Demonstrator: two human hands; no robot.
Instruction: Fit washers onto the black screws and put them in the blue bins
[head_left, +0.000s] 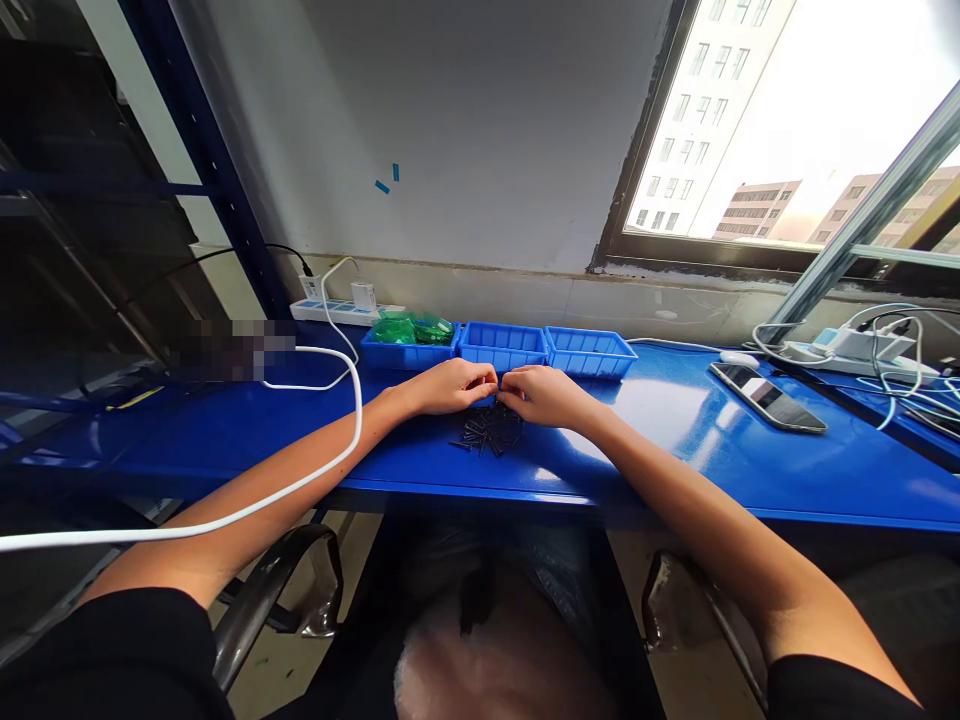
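Observation:
My left hand (452,386) and my right hand (550,395) meet almost fingertip to fingertip above the table, in front of the middle blue bin (503,345). The fingers of both are closed in a pinch. Whatever lies between them is too small to make out. Just below the fingertips, a loose pile of dark screws (487,432) is spread on the blue table (420,462). Behind my left hand stands a blue bin (409,356) with green plastic packets (411,328) in it. Another blue bin (591,353) is at the right end of the row.
A phone (769,397) lies to the right, near a power strip (862,347) with tangled cables. Another power strip (349,313) is at the back left. A white cable (358,400) loops across my left forearm. The wall and window close off the back.

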